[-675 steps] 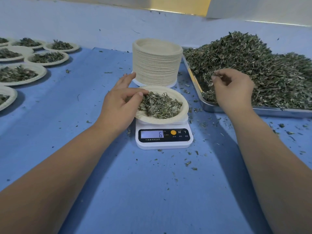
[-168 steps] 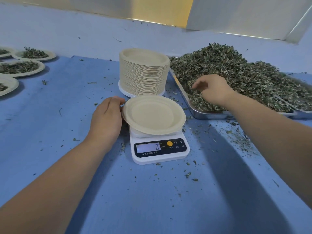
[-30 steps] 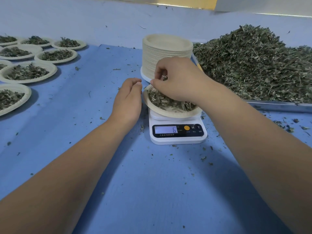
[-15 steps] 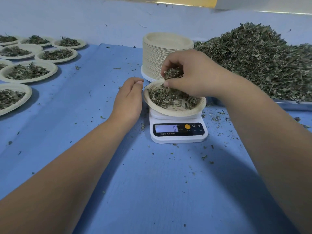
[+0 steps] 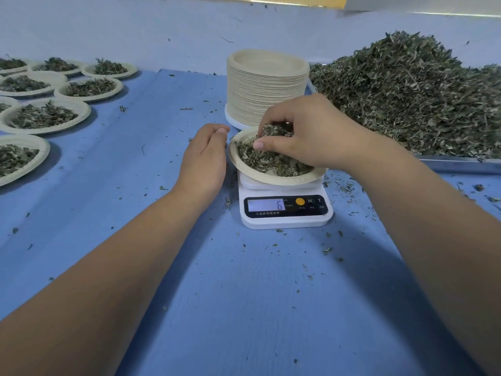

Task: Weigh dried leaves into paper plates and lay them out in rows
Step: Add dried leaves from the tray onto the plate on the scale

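Head view: right hand (image 5: 306,134), pinching leaves (image 5: 273,130), has sunk onto the plate (image 5: 282,181).

My scale (image 5: 285,216) reads 6 on its lit display (image 5: 267,205). On the black panel just under that display runs a line of small white Chinese characters, which I make out as 今选家用厨房秤. To the right of the display, past the round orange button (image 5: 299,201), stand the letters M and T. The tiny captions beneath the button and the 2 letters are too small to read.
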